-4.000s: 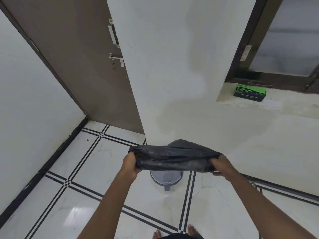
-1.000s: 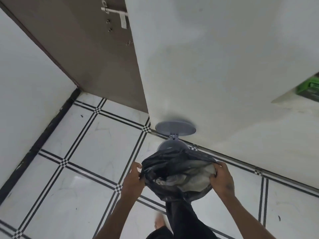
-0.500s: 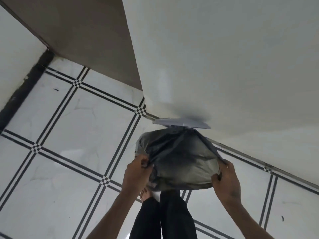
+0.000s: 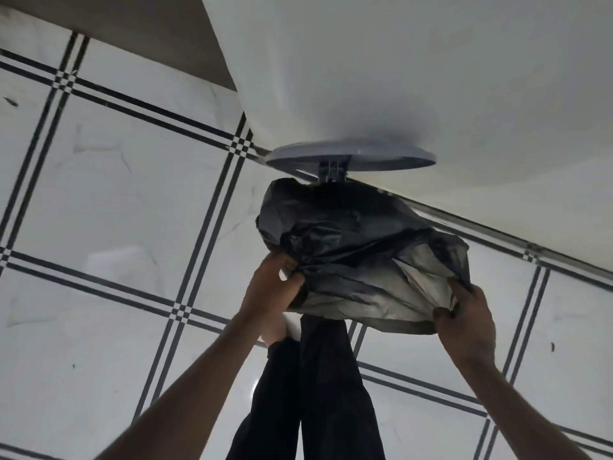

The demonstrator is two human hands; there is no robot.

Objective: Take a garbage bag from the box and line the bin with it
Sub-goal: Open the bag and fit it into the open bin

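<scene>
A black garbage bag (image 4: 358, 240) is draped over the top of the bin and hides the bin's body. The bin's grey round lid (image 4: 351, 158) stands open behind it, against the white wall. My left hand (image 4: 275, 287) grips the bag's bunched left edge. My right hand (image 4: 464, 317) grips the bag's near right edge, where the plastic is stretched thin and looks pale grey. The box of bags is out of view.
The white wall (image 4: 414, 78) rises right behind the bin, and a brown door (image 4: 159, 31) is at the upper left. White floor tiles with black lines (image 4: 116, 194) spread to the left. My legs in black trousers (image 4: 315, 393) stand just before the bin.
The view has tilted further down and closer. The bag is pulled lower over the bin's top, and both hands still hold its edges.
</scene>
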